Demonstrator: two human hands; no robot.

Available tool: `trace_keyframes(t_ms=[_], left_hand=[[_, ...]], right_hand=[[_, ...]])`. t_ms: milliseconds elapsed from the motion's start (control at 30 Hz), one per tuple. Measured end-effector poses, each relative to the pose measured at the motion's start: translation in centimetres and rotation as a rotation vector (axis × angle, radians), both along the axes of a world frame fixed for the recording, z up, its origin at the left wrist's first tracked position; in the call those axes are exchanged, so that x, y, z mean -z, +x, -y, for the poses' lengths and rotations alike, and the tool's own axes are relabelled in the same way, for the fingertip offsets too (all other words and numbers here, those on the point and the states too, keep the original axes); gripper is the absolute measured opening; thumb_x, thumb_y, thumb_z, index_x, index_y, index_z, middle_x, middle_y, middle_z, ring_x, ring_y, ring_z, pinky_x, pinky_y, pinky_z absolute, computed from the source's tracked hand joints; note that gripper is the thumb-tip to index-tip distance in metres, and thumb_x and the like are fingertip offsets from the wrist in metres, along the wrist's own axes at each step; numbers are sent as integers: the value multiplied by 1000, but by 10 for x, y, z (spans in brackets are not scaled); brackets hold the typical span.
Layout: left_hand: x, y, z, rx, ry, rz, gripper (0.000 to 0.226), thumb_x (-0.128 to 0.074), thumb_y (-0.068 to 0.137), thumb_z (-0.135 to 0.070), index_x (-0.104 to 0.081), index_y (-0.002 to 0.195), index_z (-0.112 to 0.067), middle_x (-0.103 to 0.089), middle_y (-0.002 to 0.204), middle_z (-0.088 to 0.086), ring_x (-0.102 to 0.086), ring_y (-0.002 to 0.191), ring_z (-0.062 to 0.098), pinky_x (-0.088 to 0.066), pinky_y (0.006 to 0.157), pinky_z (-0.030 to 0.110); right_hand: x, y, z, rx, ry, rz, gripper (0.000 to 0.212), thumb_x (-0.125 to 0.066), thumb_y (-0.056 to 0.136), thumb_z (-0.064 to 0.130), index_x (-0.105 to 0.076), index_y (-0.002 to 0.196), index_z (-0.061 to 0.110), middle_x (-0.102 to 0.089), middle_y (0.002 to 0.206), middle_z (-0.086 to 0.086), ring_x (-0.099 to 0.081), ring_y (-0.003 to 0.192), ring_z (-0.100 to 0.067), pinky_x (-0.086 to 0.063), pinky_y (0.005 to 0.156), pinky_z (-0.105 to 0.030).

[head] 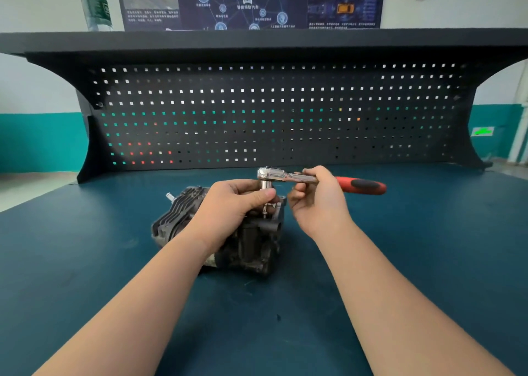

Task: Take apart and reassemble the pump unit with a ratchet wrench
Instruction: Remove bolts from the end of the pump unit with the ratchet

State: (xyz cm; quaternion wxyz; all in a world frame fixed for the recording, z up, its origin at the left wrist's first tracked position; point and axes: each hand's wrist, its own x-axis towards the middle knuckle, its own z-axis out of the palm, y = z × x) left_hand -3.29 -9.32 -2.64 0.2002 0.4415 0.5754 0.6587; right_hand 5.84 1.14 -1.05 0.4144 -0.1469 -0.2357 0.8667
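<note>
- Steadying the chrome socket (267, 186) w/ my left hand (228, 204) – thumb and fingers curled round it, pinching it so it sits square over a small bolt (264, 210) poking up from the unit.
- Dark grey finned cast-metal pump unit (217, 232) lies on its side on the dark blue-green bench top (400, 261), centre of view, under my left hand; the wrist partly hides it.
- Right hand (317, 195) holds the chrome ratchet wrench w/ red-and-black grip (323, 179) by the bare metal shank, close to the head, not on the rubber grip. Thumb and forefinger pinch the shank; other fingers loosely curled below. My read: short hold = light control for seating or spinning, not for torque.
- Wrench lies roughly level, handle out to the right, head above the bolt.
- Can't tell if the bolt is going in or coming out.
- Black perforated pegboard (271, 112) behind the bench, no tools hung.
- Writing: dark blue poster (251, 1) on the wall carries Chinese text and car icons, too blurred to read. Clear plastic bottle w/ green label (95, 3) on the shelf, label illegible.
</note>
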Motion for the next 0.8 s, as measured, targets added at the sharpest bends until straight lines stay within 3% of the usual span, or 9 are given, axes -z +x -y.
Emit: trace_keyframes(t_ms=[100,167,233,333,433,533,633,733,800], left_hand=[[-1,-1,1,-15,-19,-12,8,-71,79,-17,-73,86,-12,-75,87,8,-71,75,16,-54,67,24],[-3,2,3,-25,-17,-56,4,-70,80,-14,-74,79,-15,-75,78,1,-69,69,11,-52,62,20],[-4,3,8,-63,16,-178,22,-66,81,-9,-72,69,-27,-67,60,-12,-59,53,-2,-45,51,13],[-5,4,16,-66,16,-312,32,-52,83,-23,-62,56,-37,-50,45,-17,-43,43,-5,-36,46,14],[-7,0,14,88,-44,-201,44,-53,91,-7,-69,58,-31,-62,53,-13,-57,50,-2,-45,49,16],[-7,-3,7,238,-73,-38,20,-58,88,-10,-75,80,-15,-73,79,4,-69,70,13,-55,63,23],[-3,-7,2,185,-31,19,14,-62,80,-17,-70,88,-8,-74,85,7,-69,73,16,-56,68,27],[-2,-3,0,115,-34,9,11,-64,83,-13,-68,88,-5,-74,84,8,-68,71,15,-57,71,27],[-2,0,-1,62,-52,-28,11,-62,87,-12,-68,89,-3,-73,82,7,-68,70,14,-56,69,25]], right_hand=[[-7,0,14,250,226,51,11,-46,88,5,-46,80,13,-49,61,-3,-42,32,-8,-31,35,-16],[-10,3,29,530,694,134,17,-47,81,8,-46,81,24,-51,64,0,-47,38,-9,-36,38,-21],[-7,5,48,778,1252,219,21,-50,77,11,-47,84,31,-50,66,6,-51,51,-11,-43,49,-28],[1,2,61,995,1748,300,13,-52,75,7,-56,85,13,-47,67,6,-45,55,-16,-43,51,-32],[-1,6,54,858,1564,252,15,-49,77,7,-54,85,19,-45,66,7,-43,56,-8,-39,53,-18],[-7,12,36,645,1281,153,18,-45,78,7,-50,80,24,-49,64,12,-45,48,-3,-36,48,-14],[-10,7,16,387,804,82,16,-43,80,5,-50,76,18,-52,63,-4,-41,36,-10,-31,37,-18],[-4,1,-4,82,260,59,16,-46,89,5,-50,75,10,-51,49,-2,-39,32,-8,-28,34,-15],[4,-2,-12,-39,58,74,18,-46,89,5,-45,71,9,-47,43,0,-39,31,-6,-29,32,-13]])
